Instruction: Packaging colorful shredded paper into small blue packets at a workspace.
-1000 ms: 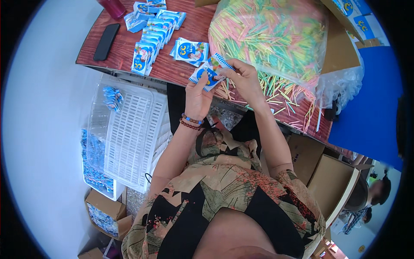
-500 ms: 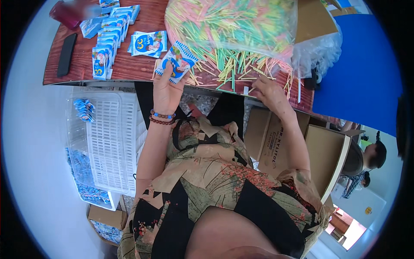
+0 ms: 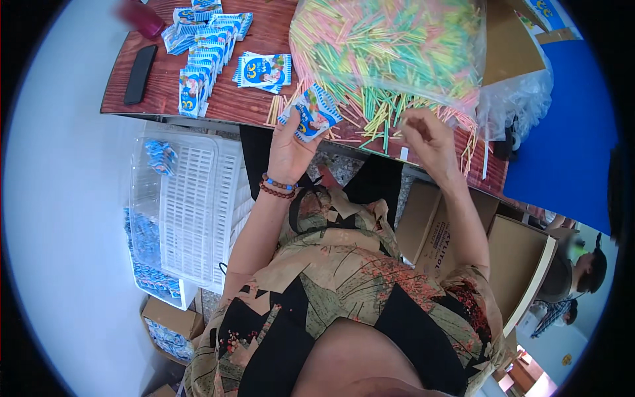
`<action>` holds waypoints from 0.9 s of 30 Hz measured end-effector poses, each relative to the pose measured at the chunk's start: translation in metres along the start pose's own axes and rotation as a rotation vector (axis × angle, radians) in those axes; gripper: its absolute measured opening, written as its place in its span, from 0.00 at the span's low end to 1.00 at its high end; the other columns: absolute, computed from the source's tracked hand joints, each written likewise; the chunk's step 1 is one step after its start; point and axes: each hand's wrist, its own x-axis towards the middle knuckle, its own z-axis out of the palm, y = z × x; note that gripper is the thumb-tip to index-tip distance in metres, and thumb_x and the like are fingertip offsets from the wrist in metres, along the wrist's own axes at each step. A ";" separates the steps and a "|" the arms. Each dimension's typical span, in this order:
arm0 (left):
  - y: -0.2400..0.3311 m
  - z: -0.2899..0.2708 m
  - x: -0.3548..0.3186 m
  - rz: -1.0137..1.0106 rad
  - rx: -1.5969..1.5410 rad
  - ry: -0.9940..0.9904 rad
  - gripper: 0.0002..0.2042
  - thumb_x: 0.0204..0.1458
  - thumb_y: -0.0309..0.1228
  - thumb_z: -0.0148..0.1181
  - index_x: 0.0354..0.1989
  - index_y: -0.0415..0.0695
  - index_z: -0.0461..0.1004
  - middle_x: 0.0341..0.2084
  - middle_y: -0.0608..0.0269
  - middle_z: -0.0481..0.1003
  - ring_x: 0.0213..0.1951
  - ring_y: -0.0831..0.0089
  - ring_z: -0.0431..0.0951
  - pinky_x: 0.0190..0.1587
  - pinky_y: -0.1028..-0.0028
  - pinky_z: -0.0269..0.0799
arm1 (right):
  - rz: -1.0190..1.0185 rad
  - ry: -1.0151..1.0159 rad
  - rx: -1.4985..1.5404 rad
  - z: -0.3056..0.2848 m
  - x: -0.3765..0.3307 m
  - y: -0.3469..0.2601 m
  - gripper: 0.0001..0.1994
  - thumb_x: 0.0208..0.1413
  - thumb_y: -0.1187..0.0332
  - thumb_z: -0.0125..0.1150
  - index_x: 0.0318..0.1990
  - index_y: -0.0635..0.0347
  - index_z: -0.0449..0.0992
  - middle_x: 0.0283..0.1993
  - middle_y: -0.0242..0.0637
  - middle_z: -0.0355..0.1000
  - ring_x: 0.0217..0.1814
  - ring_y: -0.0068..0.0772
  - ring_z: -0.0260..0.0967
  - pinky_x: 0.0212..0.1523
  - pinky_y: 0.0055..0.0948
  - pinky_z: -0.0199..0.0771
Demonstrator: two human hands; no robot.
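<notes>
My left hand (image 3: 291, 153) grips a blue-and-white candy packet (image 3: 313, 116) at the front edge of the table, its printed side turned up. Over the near edge of a spread of thin pink, yellow and green sticks (image 3: 377, 122), my right hand (image 3: 433, 140) is raised with curled fingers. Whether anything is pinched in those fingertips I cannot make out. Behind the loose sticks lies a big clear plastic bag (image 3: 390, 46) full of the same sticks. A small pile of packets (image 3: 263, 71) and a long overlapping row of packets (image 3: 206, 63) lie to the left.
A black oblong object (image 3: 140, 74) lies at the table's left. Below it, a white plastic basket (image 3: 188, 218) stands beside blue packets. An open cardboard box (image 3: 519, 264) is under the table at right, near a blue surface (image 3: 562, 132). Other people (image 3: 575, 271) are at the far right.
My right hand has lifted off the sticks, its fingers curling. The left hand still holds the packet, now tilted differently. The whole view has shifted, with the scene sliding right.
</notes>
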 end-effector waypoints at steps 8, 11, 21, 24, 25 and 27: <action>0.008 0.010 -0.007 0.035 0.054 0.032 0.14 0.61 0.32 0.52 0.53 0.39 0.68 0.48 0.58 0.74 0.49 0.66 0.76 0.52 0.61 0.74 | -0.297 0.213 0.168 0.064 0.045 -0.052 0.05 0.58 0.77 0.56 0.41 0.67 0.74 0.38 0.35 0.76 0.36 0.22 0.73 0.37 0.21 0.71; 0.010 0.006 -0.010 0.052 0.040 0.025 0.14 0.61 0.30 0.52 0.52 0.37 0.69 0.48 0.57 0.74 0.50 0.66 0.76 0.53 0.61 0.74 | -0.230 0.153 0.249 0.072 0.051 -0.048 0.05 0.57 0.77 0.57 0.40 0.66 0.75 0.37 0.33 0.75 0.35 0.20 0.73 0.38 0.20 0.70; 0.015 0.005 -0.011 0.073 0.025 0.046 0.14 0.61 0.30 0.52 0.51 0.36 0.69 0.48 0.56 0.74 0.50 0.65 0.76 0.52 0.60 0.74 | -0.281 0.100 0.152 0.093 0.068 -0.041 0.05 0.55 0.77 0.60 0.39 0.64 0.77 0.39 0.31 0.73 0.44 0.20 0.67 0.50 0.22 0.64; 0.016 0.002 -0.011 0.079 0.032 0.044 0.14 0.61 0.30 0.52 0.52 0.36 0.68 0.49 0.55 0.74 0.50 0.64 0.76 0.52 0.60 0.75 | -0.357 0.126 0.139 0.095 0.072 -0.042 0.05 0.54 0.77 0.60 0.38 0.63 0.78 0.41 0.33 0.72 0.47 0.23 0.66 0.52 0.25 0.63; 0.016 0.001 -0.011 0.084 0.033 0.046 0.14 0.61 0.30 0.52 0.52 0.36 0.68 0.49 0.55 0.74 0.50 0.64 0.76 0.52 0.60 0.75 | -0.359 0.103 0.112 0.098 0.073 -0.042 0.06 0.53 0.77 0.61 0.38 0.62 0.78 0.41 0.34 0.72 0.48 0.24 0.66 0.53 0.25 0.62; 0.018 0.000 -0.012 0.085 -0.005 0.058 0.15 0.61 0.31 0.52 0.53 0.37 0.68 0.49 0.55 0.74 0.50 0.64 0.76 0.51 0.60 0.75 | -0.362 0.076 0.089 0.103 0.074 -0.038 0.06 0.53 0.76 0.61 0.38 0.62 0.79 0.41 0.34 0.72 0.50 0.26 0.66 0.53 0.26 0.62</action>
